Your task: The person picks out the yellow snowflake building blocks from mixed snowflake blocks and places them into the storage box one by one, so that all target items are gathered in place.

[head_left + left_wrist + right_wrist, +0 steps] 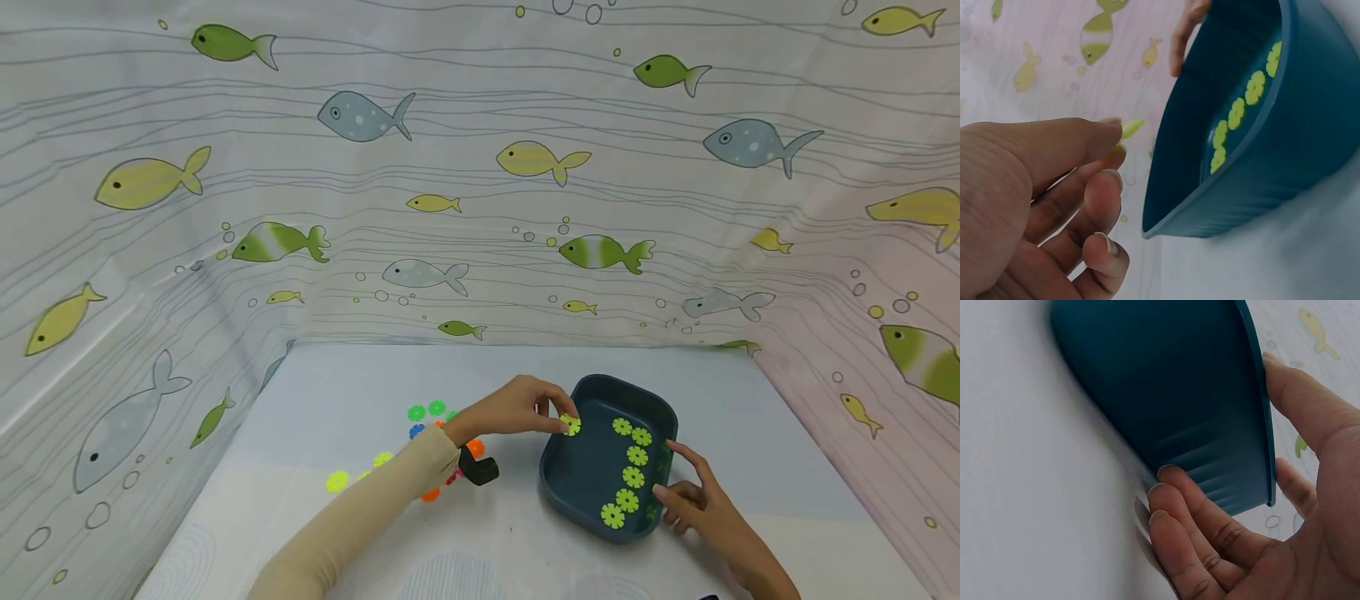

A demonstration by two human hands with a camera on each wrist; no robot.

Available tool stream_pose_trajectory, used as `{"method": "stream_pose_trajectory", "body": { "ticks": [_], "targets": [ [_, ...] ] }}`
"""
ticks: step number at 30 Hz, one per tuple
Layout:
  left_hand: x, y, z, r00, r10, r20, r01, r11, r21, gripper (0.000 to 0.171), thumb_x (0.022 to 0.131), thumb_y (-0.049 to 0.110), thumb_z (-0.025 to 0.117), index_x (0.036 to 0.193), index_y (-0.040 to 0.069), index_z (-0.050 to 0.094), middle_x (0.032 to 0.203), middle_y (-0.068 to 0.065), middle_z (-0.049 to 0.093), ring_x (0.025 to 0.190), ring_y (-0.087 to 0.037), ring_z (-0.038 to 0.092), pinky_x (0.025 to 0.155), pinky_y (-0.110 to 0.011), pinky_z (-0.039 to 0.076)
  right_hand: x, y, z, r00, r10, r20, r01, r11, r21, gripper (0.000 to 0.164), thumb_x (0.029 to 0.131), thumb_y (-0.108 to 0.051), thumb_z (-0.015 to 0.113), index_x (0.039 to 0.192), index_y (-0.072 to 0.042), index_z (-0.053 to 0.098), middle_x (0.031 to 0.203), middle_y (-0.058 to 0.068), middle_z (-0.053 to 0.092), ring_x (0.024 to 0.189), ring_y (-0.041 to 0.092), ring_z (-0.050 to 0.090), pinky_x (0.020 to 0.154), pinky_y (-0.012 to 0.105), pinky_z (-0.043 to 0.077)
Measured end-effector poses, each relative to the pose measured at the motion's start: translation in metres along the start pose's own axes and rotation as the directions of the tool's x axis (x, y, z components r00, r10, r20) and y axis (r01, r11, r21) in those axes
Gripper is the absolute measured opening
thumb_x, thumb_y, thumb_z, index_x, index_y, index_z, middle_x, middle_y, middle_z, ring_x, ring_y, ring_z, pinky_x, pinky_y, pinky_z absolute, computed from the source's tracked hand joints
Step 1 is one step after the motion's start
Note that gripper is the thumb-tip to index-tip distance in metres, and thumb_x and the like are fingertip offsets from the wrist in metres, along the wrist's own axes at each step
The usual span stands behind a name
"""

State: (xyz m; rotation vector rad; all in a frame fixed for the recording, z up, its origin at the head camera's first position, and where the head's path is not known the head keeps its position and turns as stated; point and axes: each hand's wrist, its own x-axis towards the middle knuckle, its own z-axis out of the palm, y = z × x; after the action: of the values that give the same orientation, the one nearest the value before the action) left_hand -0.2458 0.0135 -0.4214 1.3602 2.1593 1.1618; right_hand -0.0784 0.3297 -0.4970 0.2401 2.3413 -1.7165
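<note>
My left hand (525,407) pinches a yellow-green flower-shaped disc (572,425) between thumb and fingertips, over the left rim of a dark blue tub (585,475). The left wrist view shows this disc (1132,129) edge-on at the fingertips, beside the tub wall. Inside the tub, several matching yellow-green discs (637,456) lie in a curved row toward its right side. My right hand (701,508) grips the tub's right side. In the right wrist view its thumb is at the rim and its curled fingers (1172,540) are against the outer wall.
Left of the tub, partly behind the left forearm, loose discs lie on the white table (510,550): green (417,412), blue (417,432), orange (476,448) and yellow (337,481). A fish-printed sheet (480,225) encloses the table's back and sides.
</note>
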Motion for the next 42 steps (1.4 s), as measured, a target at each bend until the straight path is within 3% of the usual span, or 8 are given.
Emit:
{"method": "stream_pose_trajectory", "body": {
  "ticks": [9, 14, 22, 29, 37, 42],
  "targets": [
    [0.019, -0.003, 0.009, 0.998, 0.026, 0.064, -0.026, 1.0, -0.001, 0.019, 0.096, 0.021, 0.075, 0.116, 0.021, 0.074, 0.101, 0.014, 0.07, 0.069, -0.011, 0.061, 0.063, -0.023, 0.051, -0.001, -0.002, -0.001, 1.0, -0.009, 0.018, 0.009, 1.0, 0.001, 0.083, 0.103, -0.028, 0.065, 0.163, -0.032, 0.008, 0.098, 0.015, 0.067, 0.082, 0.03, 0.065, 0.069, 0.038, 0.055],
    [0.032, -0.001, 0.015, 0.995, 0.017, 0.103, -0.014, 0.999, -0.029, 0.02, 0.097, 0.02, 0.075, 0.116, 0.02, 0.074, 0.101, 0.014, 0.07, 0.069, -0.012, 0.063, 0.066, -0.025, 0.054, 0.001, 0.001, 0.0, 1.0, 0.005, 0.004, -0.005, 1.0, -0.004, 0.084, 0.102, -0.029, 0.066, 0.163, -0.034, 0.008, 0.098, 0.015, 0.067, 0.081, 0.03, 0.065, 0.069, 0.038, 0.055],
    [0.051, 0.003, 0.024, 0.985, -0.028, 0.169, 0.039, 0.997, -0.063, 0.019, 0.096, 0.018, 0.075, 0.116, 0.018, 0.074, 0.1, 0.011, 0.071, 0.082, -0.032, 0.069, 0.069, -0.031, 0.058, 0.003, 0.001, 0.0, 0.999, 0.03, -0.01, -0.031, 0.999, -0.012, 0.085, 0.102, -0.031, 0.067, 0.163, -0.035, 0.009, 0.099, 0.015, 0.067, 0.082, 0.03, 0.064, 0.07, 0.039, 0.055],
    [0.066, 0.005, 0.032, 0.975, -0.033, 0.221, 0.047, 0.997, -0.061, 0.021, 0.096, 0.014, 0.075, 0.117, 0.013, 0.075, 0.101, 0.01, 0.071, 0.078, -0.013, 0.068, 0.068, -0.033, 0.059, 0.002, -0.001, -0.001, 1.0, 0.027, 0.0, -0.027, 1.0, -0.013, 0.084, 0.102, -0.029, 0.067, 0.163, -0.035, 0.008, 0.1, 0.015, 0.067, 0.083, 0.03, 0.064, 0.07, 0.039, 0.055],
    [0.082, 0.003, 0.042, 0.96, -0.059, 0.273, 0.07, 0.997, -0.03, 0.023, 0.094, 0.01, 0.076, 0.117, 0.007, 0.074, 0.096, 0.006, 0.071, 0.071, -0.012, 0.066, 0.064, -0.026, 0.057, 0.002, -0.001, -0.001, 1.0, 0.024, 0.007, -0.024, 1.0, -0.008, 0.086, 0.102, -0.029, 0.067, 0.163, -0.035, 0.007, 0.1, 0.015, 0.067, 0.083, 0.03, 0.064, 0.07, 0.039, 0.055],
    [0.091, -0.002, 0.048, 0.962, -0.059, 0.265, 0.057, 0.998, 0.016, 0.02, 0.093, 0.009, 0.077, 0.113, 0.009, 0.076, 0.099, 0.01, 0.07, 0.082, -0.004, 0.066, 0.072, -0.02, 0.056, 0.002, -0.001, -0.001, 1.0, 0.021, 0.003, -0.021, 1.0, -0.008, 0.085, 0.102, -0.028, 0.067, 0.163, -0.034, 0.008, 0.099, 0.015, 0.067, 0.083, 0.03, 0.064, 0.069, 0.039, 0.055]
  ]
}}
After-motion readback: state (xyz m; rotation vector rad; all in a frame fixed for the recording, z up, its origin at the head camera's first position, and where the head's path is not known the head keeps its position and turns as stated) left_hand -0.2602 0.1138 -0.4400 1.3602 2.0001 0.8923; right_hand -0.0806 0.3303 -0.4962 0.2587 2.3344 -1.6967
